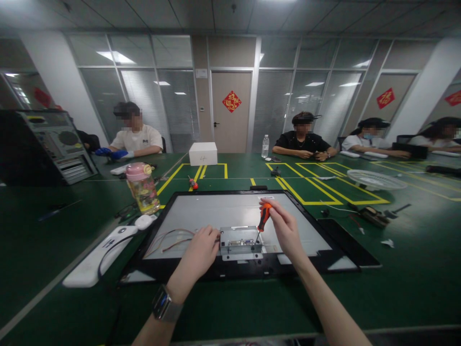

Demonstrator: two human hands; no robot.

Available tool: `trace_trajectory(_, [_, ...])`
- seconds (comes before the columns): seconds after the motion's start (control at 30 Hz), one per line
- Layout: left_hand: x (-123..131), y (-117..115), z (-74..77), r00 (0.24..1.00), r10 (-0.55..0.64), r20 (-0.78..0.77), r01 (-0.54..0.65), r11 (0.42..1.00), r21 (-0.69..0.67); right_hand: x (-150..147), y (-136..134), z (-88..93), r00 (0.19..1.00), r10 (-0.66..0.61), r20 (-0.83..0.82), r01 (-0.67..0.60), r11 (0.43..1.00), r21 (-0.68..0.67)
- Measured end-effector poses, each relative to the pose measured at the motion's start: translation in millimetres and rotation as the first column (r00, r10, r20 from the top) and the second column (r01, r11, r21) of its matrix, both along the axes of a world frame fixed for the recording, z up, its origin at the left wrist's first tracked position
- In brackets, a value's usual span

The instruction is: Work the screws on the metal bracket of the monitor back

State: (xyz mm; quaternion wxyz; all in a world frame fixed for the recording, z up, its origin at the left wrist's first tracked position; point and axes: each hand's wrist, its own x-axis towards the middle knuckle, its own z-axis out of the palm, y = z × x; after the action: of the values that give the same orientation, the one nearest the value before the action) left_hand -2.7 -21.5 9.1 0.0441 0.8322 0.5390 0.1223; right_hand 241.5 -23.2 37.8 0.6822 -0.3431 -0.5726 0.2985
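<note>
The metal box sits straight ahead of the person, low on the back of a monitor panel that lies flat on the green table. The box's long axis runs left to right, so each of the 2 hands meets 1 end of it.

The left hand lies against the box's left end with its back to the camera and its fingers curled. I cannot tell whether they pinch anything. The right hand is just above and beyond the right end, with its fingers closed around the orange handle of a screwdriver. The screwdriver stands nearly upright, handle tilted away and to the right, and its tip is down at the box's right end. That makes the right hand the nearer to that corner.

The box is a low, pale grey sheet-metal cover with a flange along its near edge. Thin wires trail left from it across the panel.
</note>
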Motion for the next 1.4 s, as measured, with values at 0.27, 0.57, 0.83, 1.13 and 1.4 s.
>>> trace_trajectory(0.27, [-0.3, -0.3, -0.6, 1.000, -0.011, 0.003, 0.011, 1.000, 0.016, -1.9, -0.3, 1.3, 0.999, -0.050, 0.000, 0.050, 0.998, 0.043])
trace_trajectory(0.57, [1.1, 0.2, 0.6, 1.000, -0.001, -0.029, 0.001, 1.000, 0.004, -0.9, 0.2, 1.4, 0.998, -0.019, -0.055, 0.020, 1.000, 0.006])
trace_trajectory(0.83, [0.9, -0.1, 0.6, 1.000, 0.002, -0.026, -0.002, 1.000, 0.002, 1.7, 2.8, 2.2, 0.976, 0.147, -0.158, -0.159, 0.985, -0.064])
trace_trajectory(1.13, [0.3, 0.9, -0.4, 1.000, 0.001, -0.028, -0.001, 1.000, 0.004, -0.2, 3.3, 0.3, 0.974, 0.156, -0.167, -0.172, 0.981, -0.086])
trace_trajectory(1.4, [0.5, 1.6, -0.5, 1.000, -0.005, -0.031, 0.005, 1.000, -0.004, -3.3, 0.2, 4.4, 0.949, 0.227, -0.218, -0.245, 0.967, -0.063])
